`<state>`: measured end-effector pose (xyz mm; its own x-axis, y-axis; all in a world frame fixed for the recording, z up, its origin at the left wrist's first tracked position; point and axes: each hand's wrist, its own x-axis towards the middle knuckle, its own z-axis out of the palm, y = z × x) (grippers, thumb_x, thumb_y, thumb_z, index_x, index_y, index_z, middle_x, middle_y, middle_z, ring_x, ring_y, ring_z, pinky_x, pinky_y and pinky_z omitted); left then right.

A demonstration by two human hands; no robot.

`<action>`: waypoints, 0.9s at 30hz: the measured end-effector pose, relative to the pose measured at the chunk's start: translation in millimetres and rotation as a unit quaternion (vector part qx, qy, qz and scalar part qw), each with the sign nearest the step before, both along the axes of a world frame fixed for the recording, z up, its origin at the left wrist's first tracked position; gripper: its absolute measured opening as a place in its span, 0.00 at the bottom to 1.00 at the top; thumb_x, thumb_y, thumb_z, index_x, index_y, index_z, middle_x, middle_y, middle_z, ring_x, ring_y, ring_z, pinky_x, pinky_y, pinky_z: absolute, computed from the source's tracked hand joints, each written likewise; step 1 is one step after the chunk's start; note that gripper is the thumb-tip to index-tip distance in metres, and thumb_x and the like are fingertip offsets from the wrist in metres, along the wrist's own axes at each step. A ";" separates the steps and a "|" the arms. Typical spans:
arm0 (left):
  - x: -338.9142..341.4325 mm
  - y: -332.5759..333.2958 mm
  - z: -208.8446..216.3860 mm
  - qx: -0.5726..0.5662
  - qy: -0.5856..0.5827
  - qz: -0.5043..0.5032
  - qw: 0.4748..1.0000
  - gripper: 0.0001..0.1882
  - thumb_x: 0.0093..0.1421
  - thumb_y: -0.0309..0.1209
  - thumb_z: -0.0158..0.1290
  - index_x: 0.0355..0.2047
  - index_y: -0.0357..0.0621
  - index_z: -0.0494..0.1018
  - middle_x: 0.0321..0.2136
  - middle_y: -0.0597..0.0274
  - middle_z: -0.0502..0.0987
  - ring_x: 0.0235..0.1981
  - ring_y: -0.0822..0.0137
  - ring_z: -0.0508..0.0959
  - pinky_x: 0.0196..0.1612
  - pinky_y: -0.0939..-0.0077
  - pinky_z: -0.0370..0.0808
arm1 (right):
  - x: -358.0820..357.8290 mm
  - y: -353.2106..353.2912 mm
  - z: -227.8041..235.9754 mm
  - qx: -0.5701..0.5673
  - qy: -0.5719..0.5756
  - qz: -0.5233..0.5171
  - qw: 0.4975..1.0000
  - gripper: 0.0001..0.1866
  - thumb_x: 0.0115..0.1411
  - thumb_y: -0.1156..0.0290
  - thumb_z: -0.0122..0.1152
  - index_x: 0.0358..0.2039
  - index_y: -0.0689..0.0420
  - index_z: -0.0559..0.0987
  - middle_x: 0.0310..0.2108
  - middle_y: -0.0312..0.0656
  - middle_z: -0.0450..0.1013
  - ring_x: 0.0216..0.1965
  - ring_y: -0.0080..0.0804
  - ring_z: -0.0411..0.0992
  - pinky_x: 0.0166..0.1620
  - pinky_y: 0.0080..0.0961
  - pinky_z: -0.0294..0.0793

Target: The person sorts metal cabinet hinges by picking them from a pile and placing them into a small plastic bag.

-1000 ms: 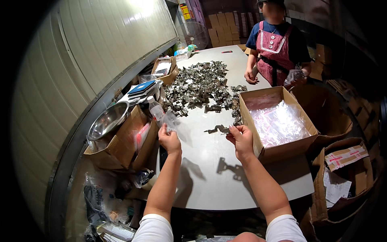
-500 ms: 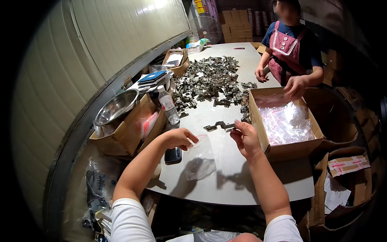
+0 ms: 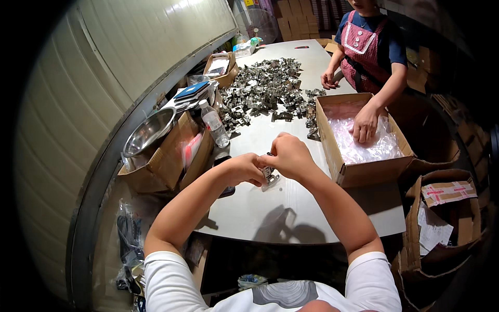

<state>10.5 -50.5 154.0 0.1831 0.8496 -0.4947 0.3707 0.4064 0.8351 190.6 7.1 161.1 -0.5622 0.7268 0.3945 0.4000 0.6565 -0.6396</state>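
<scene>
Over the near part of the table, my left hand (image 3: 243,169) and my right hand (image 3: 291,156) are close together. Between them is a shiny metal hinge (image 3: 268,172), partly hidden by my fingers. A small clear plastic bag (image 3: 270,185) surrounds the hinge's lower end; my left hand grips the bag. The right fingers are closed at the hinge's upper end. Farther back, a large pile of similar metal hinges (image 3: 262,86) spreads across the white table (image 3: 306,218).
At right, a co-worker's hand (image 3: 366,125) reaches into a cardboard box (image 3: 364,174) of clear bags. A water bottle (image 3: 214,125), a dark phone (image 3: 227,192), a steel bowl (image 3: 149,132) and a carton (image 3: 156,174) line the left. Another open carton (image 3: 447,208) stands at lower right.
My right hand has brought the hinge left and down to the bag in my left hand. The hinge's lower end is now inside the bag. The co-worker's hand has lowered into the box.
</scene>
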 end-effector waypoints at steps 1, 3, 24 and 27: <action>1.2 -1.8 2.7 0.002 -0.022 -0.001 1.000 0.17 0.48 0.19 0.59 0.41 0.37 0.74 0.29 0.70 0.76 0.31 0.75 0.77 0.36 0.78 0.75 | -1.1 -1.5 6.2 0.003 -0.034 0.004 0.999 0.22 0.44 0.54 0.68 0.19 0.66 0.79 0.28 0.52 0.74 0.30 0.43 0.74 0.35 0.35 0.73; 4.6 -10.2 6.2 0.006 -0.048 0.028 0.998 0.18 0.48 0.19 0.58 0.42 0.37 0.74 0.29 0.70 0.76 0.31 0.76 0.76 0.36 0.78 0.74 | -2.9 -3.8 6.1 0.007 -0.070 0.008 0.997 0.22 0.44 0.55 0.67 0.19 0.65 0.80 0.30 0.52 0.73 0.33 0.45 0.73 0.38 0.36 0.73; -3.5 -17.8 30.6 0.096 -0.241 0.063 0.964 0.25 0.48 0.15 0.54 0.50 0.34 0.72 0.33 0.68 0.76 0.30 0.80 0.73 0.32 0.85 0.69 | -20.6 -13.7 25.9 0.062 -0.134 -0.088 0.985 0.24 0.45 0.48 0.66 0.21 0.61 0.83 0.38 0.44 0.74 0.45 0.44 0.65 0.46 0.45 0.62; -5.6 -16.5 30.6 0.113 -0.274 0.055 0.954 0.26 0.49 0.15 0.54 0.51 0.33 0.70 0.33 0.69 0.75 0.29 0.80 0.73 0.31 0.84 0.69 | -20.0 -13.6 37.6 0.048 -0.148 -0.061 0.986 0.18 0.44 0.52 0.69 0.16 0.55 0.81 0.41 0.38 0.72 0.51 0.41 0.61 0.51 0.42 0.57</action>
<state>4.8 -67.0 184.6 0.2652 0.9520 -0.1529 -0.1811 0.2050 0.9619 170.7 -6.4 198.7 -0.5730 0.7637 0.2976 0.6395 0.6436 -0.4204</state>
